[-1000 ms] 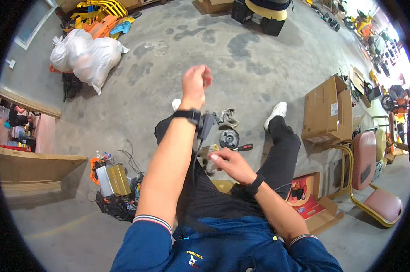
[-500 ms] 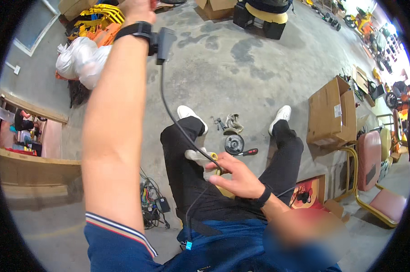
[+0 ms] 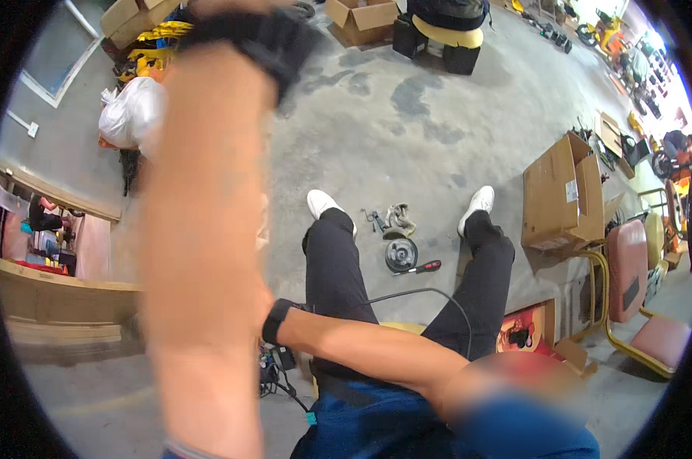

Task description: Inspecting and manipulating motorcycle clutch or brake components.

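My left hand (image 3: 235, 6) is blurred at the top edge and mostly cut off, so its fingers do not show. A black wrist strap (image 3: 243, 42) sits below it. Across the left of the view, my raised left forearm hides much behind it. My right hand (image 3: 263, 304) reaches leftward behind that forearm; only a sliver near its black wristband (image 3: 276, 320) shows, and whatever it holds is hidden. A sliver of pale cloth (image 3: 264, 222) peeks out beside the forearm. Over my lap curves a black cable (image 3: 426, 290).
Between my feet lie a round dark part (image 3: 401, 255), a red-and-black screwdriver (image 3: 428, 267), a crumpled greyish cloth item (image 3: 399, 220) and small black pieces (image 3: 374, 220). A cardboard box (image 3: 552, 195) and a pink chair (image 3: 627, 271) stand right. White sacks (image 3: 128, 115) lie left.
My left arm has come closer and now fills more of the view. My right hand, earlier over my lap with a pale glove, has moved left behind the left forearm.
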